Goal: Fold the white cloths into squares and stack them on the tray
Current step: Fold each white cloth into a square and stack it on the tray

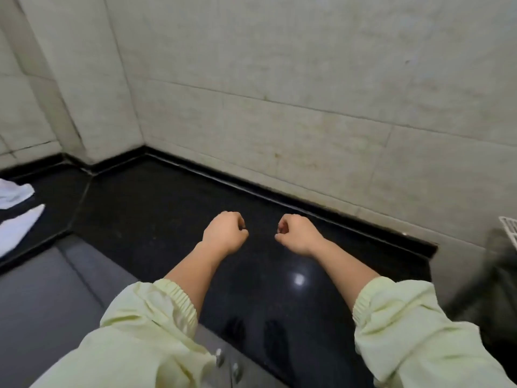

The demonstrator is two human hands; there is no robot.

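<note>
My left hand (225,232) and my right hand (298,233) hover side by side over the black stone counter (167,208), both curled into loose fists with nothing in them. Two white cloths lie far to the left: one crumpled cloth (14,193) at the frame edge and a flatter cloth (18,229) just below it, partly cut off. A corner of a white slotted tray (509,228) peeks in at the right edge. Both hands are far from the cloths and the tray.
Pale tiled walls (307,93) close the counter at the back and form a corner at the left. A grey floor (42,303) lies below the counter's front edge at lower left. Cabinet knobs (219,357) show under the counter. A dark blurred object (500,275) stands at right.
</note>
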